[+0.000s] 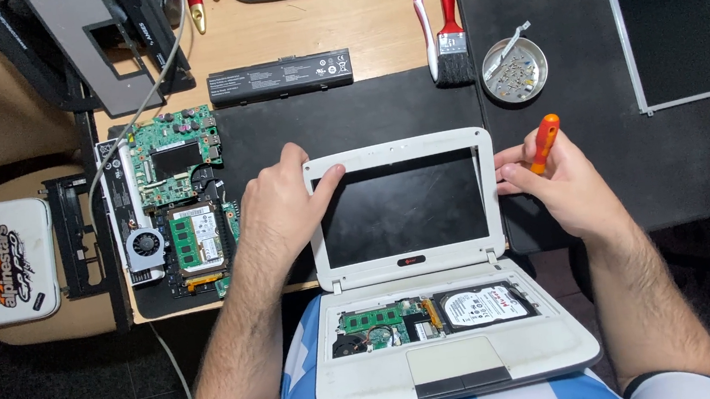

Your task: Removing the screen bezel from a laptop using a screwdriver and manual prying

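White plastic mini laptop [435, 305], bezel fragile: left hand [281, 202] pinches nine o'clock edge; right hand [557, 180], at three, clamps orange screwdriver [544, 142].

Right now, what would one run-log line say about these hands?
left hand: grips top left corner of white laptop screen frame | right hand: holds orange screwdriver, fingertips on frame's right edge | laptop: open, keyboard off

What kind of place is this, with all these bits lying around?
Most likely a small electronics repair bench: a white laptop lies opened up, a bare circuit board sits on the desk beside it, and a round dish of screws stands near a brush.
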